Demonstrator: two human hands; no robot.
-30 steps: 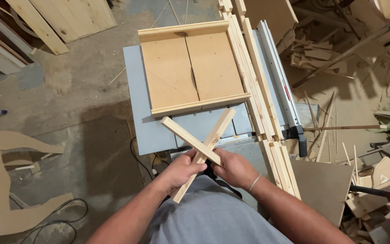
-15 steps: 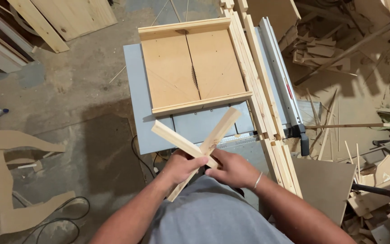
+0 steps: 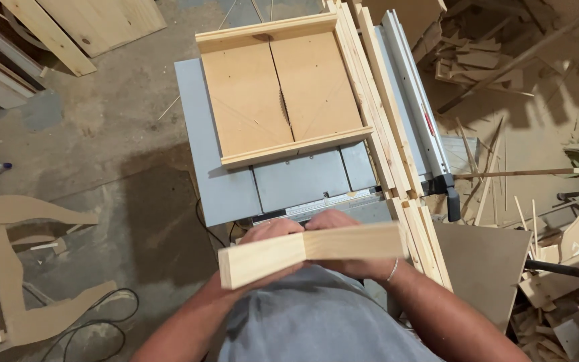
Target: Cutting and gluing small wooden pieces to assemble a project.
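Observation:
I hold two short pale wood strips end to end in front of my chest, so they form one shallow angled bar. My left hand grips the left strip, which tilts down to the left. My right hand holds the right strip, which lies nearly level. Both hands are mostly hidden behind the wood. Just beyond them stands a grey table saw carrying a wooden crosscut sled with the blade slot down its middle.
A bundle of long wood strips lies along the saw's right side beside the metal fence rail. Offcuts and scrap pile up at the right. Curved board cutouts, a cable and a bottle lie on the floor at left.
The two strips were crossed over the saw's front edge; now I have lifted them toward me and brought them end to end, nearly level.

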